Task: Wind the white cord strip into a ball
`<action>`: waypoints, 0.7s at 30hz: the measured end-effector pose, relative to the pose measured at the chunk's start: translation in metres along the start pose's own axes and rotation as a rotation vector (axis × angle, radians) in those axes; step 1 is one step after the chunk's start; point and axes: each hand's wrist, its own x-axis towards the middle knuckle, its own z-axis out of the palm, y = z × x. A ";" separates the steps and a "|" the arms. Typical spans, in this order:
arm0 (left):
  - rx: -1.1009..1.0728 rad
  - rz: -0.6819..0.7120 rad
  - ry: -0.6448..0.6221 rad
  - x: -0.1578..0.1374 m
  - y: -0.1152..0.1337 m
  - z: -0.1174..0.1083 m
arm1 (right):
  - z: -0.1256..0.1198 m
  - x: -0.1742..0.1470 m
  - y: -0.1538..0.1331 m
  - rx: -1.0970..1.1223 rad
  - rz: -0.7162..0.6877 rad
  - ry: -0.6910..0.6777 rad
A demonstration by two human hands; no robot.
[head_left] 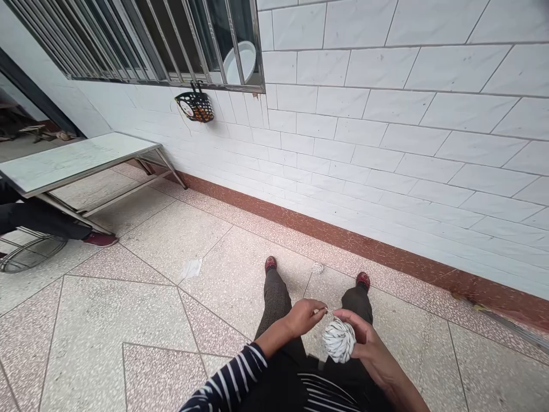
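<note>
Evidently, right hand (371,344) cupped woven white cord ball (338,341) at its side; left hand (302,317) pinched thin strand (329,311). Ball seemed light, slightly springy, best held around flanks.

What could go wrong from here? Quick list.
1. The right hand holds the white ball at its side, above bare floor; a loose grip might let it drop.
2. The left hand pinches what looks like a thin strand; it could slip from the fingertips.
3. A small white bundle lies on the floor between the red shoes; a foot might kick it.
</note>
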 end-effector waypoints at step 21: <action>-0.020 -0.048 0.154 0.011 -0.032 -0.033 | -0.029 -0.033 -0.077 -0.124 -0.268 0.153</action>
